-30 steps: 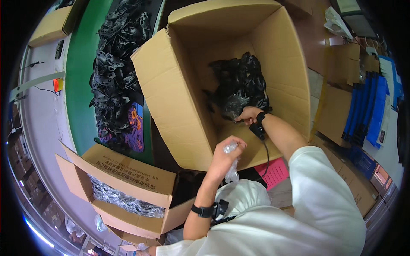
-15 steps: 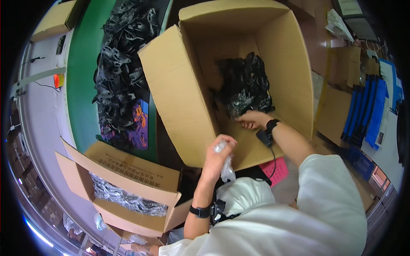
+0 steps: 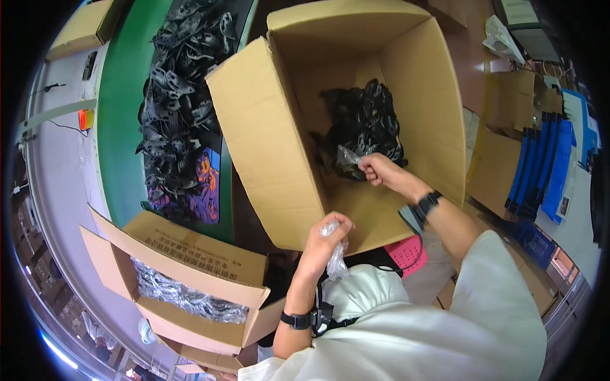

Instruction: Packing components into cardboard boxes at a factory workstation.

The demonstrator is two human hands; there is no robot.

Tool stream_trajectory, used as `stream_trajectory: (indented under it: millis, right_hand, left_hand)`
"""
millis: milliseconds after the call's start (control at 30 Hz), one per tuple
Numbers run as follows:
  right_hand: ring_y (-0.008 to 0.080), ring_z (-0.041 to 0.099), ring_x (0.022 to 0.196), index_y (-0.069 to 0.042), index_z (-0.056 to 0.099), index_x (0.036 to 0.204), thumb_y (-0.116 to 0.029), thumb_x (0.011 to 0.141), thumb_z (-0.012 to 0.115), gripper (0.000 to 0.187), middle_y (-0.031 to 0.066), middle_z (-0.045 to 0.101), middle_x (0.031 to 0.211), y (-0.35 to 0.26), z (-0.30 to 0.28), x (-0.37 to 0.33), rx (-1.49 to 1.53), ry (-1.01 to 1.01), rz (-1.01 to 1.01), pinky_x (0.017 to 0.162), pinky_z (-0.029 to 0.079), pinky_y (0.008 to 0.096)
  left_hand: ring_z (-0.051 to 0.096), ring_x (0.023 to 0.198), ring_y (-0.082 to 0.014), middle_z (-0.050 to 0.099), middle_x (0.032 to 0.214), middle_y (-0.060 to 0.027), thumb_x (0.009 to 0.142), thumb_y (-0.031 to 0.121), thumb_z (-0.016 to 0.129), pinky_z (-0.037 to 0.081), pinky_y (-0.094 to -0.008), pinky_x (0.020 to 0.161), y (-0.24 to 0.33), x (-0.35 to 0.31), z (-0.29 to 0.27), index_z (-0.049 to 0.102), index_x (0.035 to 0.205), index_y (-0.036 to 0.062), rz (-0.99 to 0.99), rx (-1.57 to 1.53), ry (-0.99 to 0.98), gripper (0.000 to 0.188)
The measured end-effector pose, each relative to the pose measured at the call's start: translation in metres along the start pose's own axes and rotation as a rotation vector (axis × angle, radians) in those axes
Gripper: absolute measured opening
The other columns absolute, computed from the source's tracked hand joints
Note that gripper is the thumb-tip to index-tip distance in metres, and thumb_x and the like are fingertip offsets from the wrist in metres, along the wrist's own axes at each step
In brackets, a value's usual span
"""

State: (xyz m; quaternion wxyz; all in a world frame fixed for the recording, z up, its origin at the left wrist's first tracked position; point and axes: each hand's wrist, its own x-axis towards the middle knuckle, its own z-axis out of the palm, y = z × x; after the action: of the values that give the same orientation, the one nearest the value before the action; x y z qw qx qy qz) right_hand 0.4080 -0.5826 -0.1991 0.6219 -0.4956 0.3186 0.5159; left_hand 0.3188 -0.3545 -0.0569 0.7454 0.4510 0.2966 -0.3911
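Observation:
A large open cardboard box [image 3: 257,136] stands in front of me with a heap of black plastic parts [image 3: 367,117] inside, some of them apparently bagged. Over the near side of this heap, my right hand [image 3: 383,171] pinches the end of a clear plastic bag [image 3: 347,155]; black parts lie under or in the bag, and which cannot be told. My left hand [image 3: 323,244] is at the box's near edge, closed around crumpled clear plastic bags [image 3: 338,261] that hang down below the fingers.
Left of the box, a green-topped table [image 3: 121,120] carries a long pile of loose black parts [image 3: 175,108]. A smaller open carton [image 3: 197,254] at lower left contains clear-wrapped items [image 3: 184,295]. A pink perforated basket [image 3: 406,256] sits by the box's near corner. Blue strips [image 3: 534,171] stand at right.
My right hand has drawn slightly back and turned, with the clear bag's end now stretched from its fingers. My left hand stays nearly in place with its plastic.

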Motion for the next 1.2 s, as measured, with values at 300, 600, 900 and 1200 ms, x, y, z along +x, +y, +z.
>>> stream_trajectory:
  millis: [300,600,900,1200]
  right_hand:
    - [0.0039,0.029,0.044,-0.012,0.040,0.063,-0.016,0.088,0.048,0.026,-0.0064,0.034,0.056,0.003,0.043,-0.126,0.028,-0.484,0.288,0.038,0.022,0.0212]
    - [0.0167,0.069,0.062,0.002,0.070,0.098,-0.029,0.095,0.052,0.036,0.0121,0.073,0.088,-0.006,-0.057,-0.035,-0.542,-0.083,0.307,0.050,0.052,0.0266]
    - [0.0295,0.059,0.118,0.001,0.065,0.119,-0.031,0.077,0.079,0.054,0.0215,0.061,0.127,0.087,-0.104,0.101,-1.296,0.490,0.335,0.098,0.050,0.0381]
    - [0.0152,0.065,0.061,-0.004,0.072,0.082,-0.020,0.090,0.059,0.022,0.0065,0.068,0.071,0.015,-0.095,0.010,-0.899,0.257,-0.021,0.058,0.050,0.0312]
  left_hand:
    - [0.066,0.077,-0.0198,0.062,0.090,-0.0068,0.096,0.055,0.049,0.055,-0.0377,0.065,-0.027,0.019,0.011,0.051,0.123,0.0060,-0.211,-0.496,-0.032,0.056]
    - [0.067,0.088,-0.0253,0.062,0.098,-0.0127,0.080,-0.011,0.051,0.055,-0.0337,0.077,-0.024,0.022,0.025,0.050,0.099,0.0041,-0.205,-0.251,-0.053,0.025]
    - [0.053,0.068,-0.0100,0.055,0.075,-0.0030,0.073,-0.002,0.050,0.042,-0.0237,0.063,-0.016,0.013,0.006,0.055,0.080,0.0022,-0.020,-0.094,-0.115,0.009]
    - [0.050,0.068,-0.0119,0.053,0.078,-0.0041,0.074,0.003,0.050,0.042,-0.0260,0.065,-0.004,-0.012,0.003,0.053,0.086,0.0020,0.011,-0.105,-0.156,0.013]
